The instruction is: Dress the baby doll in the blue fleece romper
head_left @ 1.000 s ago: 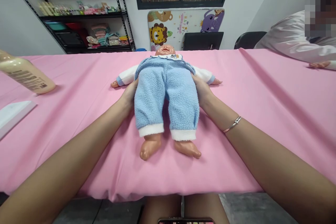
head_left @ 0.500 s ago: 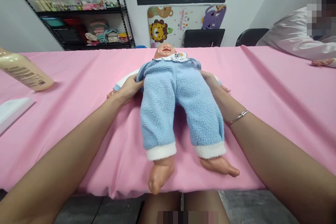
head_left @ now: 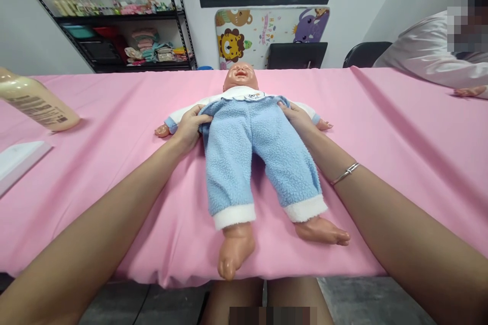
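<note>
Fleece is bunched up in the left hand (head_left: 189,129), fingers (head_left: 200,118) curled tight over the waistband of the blue fleece pants (head_left: 232,172) on a baby doll (head_left: 244,132). The right hand (head_left: 299,119) does pretty much the same on the other side, pinching that waistband at the doll's hip, with a thin silver bangle (head_left: 345,173) on that wrist.

The doll lies on its back in the middle of the counter (head_left: 392,162), head toward the far side and feet toward you. It's got a white long-sleeved top (head_left: 244,93) on, arms out to both sides, and one foot (head_left: 235,246) pokes just past the near edge of the pink cloth. Over on the left there's a big cream bottle (head_left: 40,101) lying on its side, with a flat white pad (head_left: 21,165) near it.

Off to the right, a co-worker in a white sleeve (head_left: 430,56) rests a hand (head_left: 470,91) on the counter. Way back are a black metal shelf (head_left: 122,18) full of folded baby clothes (head_left: 152,51), a cartoon-animal play mat (head_left: 232,43) and a black chair (head_left: 366,55).
</note>
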{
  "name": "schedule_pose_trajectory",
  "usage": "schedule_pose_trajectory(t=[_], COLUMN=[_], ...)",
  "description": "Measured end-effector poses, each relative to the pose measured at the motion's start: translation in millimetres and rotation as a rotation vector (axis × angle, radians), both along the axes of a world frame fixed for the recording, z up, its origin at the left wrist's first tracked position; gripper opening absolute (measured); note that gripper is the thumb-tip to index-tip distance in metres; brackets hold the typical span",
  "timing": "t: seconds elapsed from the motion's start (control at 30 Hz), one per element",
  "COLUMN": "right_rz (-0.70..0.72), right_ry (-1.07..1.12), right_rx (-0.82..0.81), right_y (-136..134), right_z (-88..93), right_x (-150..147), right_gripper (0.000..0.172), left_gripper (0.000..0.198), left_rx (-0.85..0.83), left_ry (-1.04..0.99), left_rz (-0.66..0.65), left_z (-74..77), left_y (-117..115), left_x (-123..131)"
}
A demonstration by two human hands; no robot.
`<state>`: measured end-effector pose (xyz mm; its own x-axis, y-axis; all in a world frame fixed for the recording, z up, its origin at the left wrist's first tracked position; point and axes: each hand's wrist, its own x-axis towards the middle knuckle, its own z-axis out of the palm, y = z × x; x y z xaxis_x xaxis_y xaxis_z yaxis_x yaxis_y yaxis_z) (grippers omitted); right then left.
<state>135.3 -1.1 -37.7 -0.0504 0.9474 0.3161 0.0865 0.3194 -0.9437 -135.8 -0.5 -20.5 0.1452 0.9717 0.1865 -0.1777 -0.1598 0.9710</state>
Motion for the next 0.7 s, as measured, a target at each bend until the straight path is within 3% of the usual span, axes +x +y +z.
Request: schedule_pose_trajectory(t=[0.2,0.47,0.7], right_rz=[-0.005,-0.032,-0.002], right_ry=[0.023,-0.008,-0.007], right_rx=[-0.021,-0.052,-0.045], right_y=[-7,-26,-24], right_z=[-6.6,-0.8,-3.1], right_x=[-1,-7,-6], right_gripper=[0.016,0.02,0.022], left_gripper=[0.027,0.025,0.023], left_rx=[0.001,0.004,0.012], left_ry=[0.008,-0.001,0.027], left_rz=[-0.012,-0.011,-0.009], left_z=[-1.7,-2.6,-2.3], left_y=[1,2,1], left_x=[0,0,0])
